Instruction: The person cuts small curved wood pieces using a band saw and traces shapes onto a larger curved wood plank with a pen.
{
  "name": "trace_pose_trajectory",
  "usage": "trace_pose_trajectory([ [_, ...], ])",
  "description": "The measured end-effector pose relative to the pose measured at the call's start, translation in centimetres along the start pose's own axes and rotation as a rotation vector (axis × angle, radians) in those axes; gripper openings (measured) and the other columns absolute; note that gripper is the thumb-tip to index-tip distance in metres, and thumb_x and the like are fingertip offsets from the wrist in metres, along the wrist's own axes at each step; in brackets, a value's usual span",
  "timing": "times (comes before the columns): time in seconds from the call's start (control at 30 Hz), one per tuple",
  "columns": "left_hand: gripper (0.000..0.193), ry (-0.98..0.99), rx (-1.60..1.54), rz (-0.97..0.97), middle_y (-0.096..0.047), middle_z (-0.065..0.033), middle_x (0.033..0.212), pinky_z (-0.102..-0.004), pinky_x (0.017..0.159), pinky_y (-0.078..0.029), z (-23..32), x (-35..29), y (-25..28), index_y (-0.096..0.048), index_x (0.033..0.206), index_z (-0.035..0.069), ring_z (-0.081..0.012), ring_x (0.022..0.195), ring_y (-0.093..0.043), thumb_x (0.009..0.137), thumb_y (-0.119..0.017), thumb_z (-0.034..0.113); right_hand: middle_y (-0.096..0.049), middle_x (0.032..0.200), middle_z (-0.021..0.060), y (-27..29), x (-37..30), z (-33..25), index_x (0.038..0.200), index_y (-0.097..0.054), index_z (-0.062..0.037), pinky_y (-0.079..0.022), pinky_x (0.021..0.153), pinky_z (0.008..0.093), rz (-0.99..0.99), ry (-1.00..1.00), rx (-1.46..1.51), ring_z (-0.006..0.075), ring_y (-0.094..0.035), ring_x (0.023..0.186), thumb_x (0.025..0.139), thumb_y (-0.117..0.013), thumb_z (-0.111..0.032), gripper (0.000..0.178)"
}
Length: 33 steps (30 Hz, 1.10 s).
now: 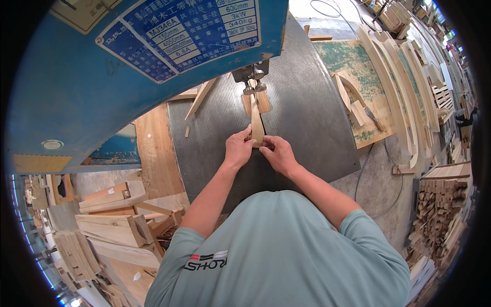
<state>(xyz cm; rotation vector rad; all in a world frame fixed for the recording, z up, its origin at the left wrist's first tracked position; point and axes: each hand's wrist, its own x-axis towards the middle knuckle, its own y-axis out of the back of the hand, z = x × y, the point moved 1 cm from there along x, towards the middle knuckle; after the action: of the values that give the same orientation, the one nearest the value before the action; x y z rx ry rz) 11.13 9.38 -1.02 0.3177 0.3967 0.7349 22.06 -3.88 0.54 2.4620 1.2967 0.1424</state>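
A narrow, slightly curved wooden piece (257,120) lies on the dark metal table (312,128) of a blue bandsaw (179,87). Its far end reaches up to the saw's guide rollers (254,84); the blade itself is hard to make out. My left hand (239,147) grips the near end from the left, thumb and fingers closed on its edge. On the opposite side, my right hand (279,153) pinches the same near end. Both hands are close together, well back from the guide. A lighter wooden insert (262,101) surrounds the cutting spot.
Wood strips (201,100) and a small offcut (187,132) lie on the table's left. To the right, curved pieces (350,84) rest on a worn green board (332,56), beside long curved boards (394,87). Timber beams (115,230) are stacked lower left, cut blocks (440,204) lower right.
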Motion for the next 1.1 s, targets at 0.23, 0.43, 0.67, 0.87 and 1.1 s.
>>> trace_pose_trajectory([
  [0.23,0.057,-0.009,0.059,-0.003,-0.073,-0.0145,0.095,-0.0313,0.081,-0.054,1.0,-2.7,0.0,-0.061,0.138,0.008,-0.0186,0.081,-0.069,0.083,-0.073,0.002,-0.062,0.084,0.0147,0.3,-2.0,0.1,0.104,-0.066,0.0009,-0.051,0.075,0.0389,-0.084,-0.058,-0.022,0.0284,-0.061,0.078,0.083,-0.071,-0.009,0.024],
  [0.43,0.057,0.005,0.021,0.004,-0.074,-0.0144,0.096,-0.0305,0.082,-0.054,1.1,-3.4,-0.5,-0.060,0.138,0.008,-0.0177,0.083,-0.070,0.083,-0.072,0.002,-0.063,0.086,0.0127,0.5,-2.7,0.5,0.110,-0.067,0.0012,-0.052,0.076,0.0368,-0.057,-0.055,0.025,0.0258,-0.062,0.079,0.083,-0.073,-0.009,0.029],
  [0.67,0.058,-0.014,0.008,0.012,-0.074,-0.0073,0.092,-0.0271,0.081,-0.054,1.1,-2.0,-0.7,-0.059,0.140,0.011,-0.0097,0.079,-0.066,0.084,-0.072,0.002,-0.062,0.085,0.0132,0.6,-1.6,0.6,0.107,-0.067,0.0008,-0.051,0.075,0.0376,-0.020,-0.038,-0.011,0.0261,-0.062,0.079,0.082,-0.072,-0.009,0.027],
  [0.87,0.058,-0.012,-0.001,0.020,-0.075,-0.0072,0.092,-0.0271,0.081,-0.054,0.6,-1.0,-0.6,-0.059,0.140,0.011,-0.0100,0.080,-0.066,0.084,-0.072,0.003,-0.060,0.083,0.0139,0.5,-0.8,-0.1,0.101,-0.066,0.0010,-0.051,0.075,0.0387,-0.005,-0.034,-0.005,0.0279,-0.061,0.078,0.082,-0.071,-0.009,0.023],
  [1.1,0.058,0.038,0.036,-0.010,-0.075,-0.0124,0.100,-0.0297,0.086,-0.054,1.7,-0.2,0.2,-0.059,0.140,0.008,-0.0160,0.087,-0.070,0.084,-0.072,0.003,-0.060,0.081,0.0141,0.1,0.1,0.0,0.095,-0.064,0.0016,-0.050,0.074,0.0402,0.010,-0.016,-0.057,0.0289,-0.060,0.077,0.081,-0.071,-0.009,0.019],
])
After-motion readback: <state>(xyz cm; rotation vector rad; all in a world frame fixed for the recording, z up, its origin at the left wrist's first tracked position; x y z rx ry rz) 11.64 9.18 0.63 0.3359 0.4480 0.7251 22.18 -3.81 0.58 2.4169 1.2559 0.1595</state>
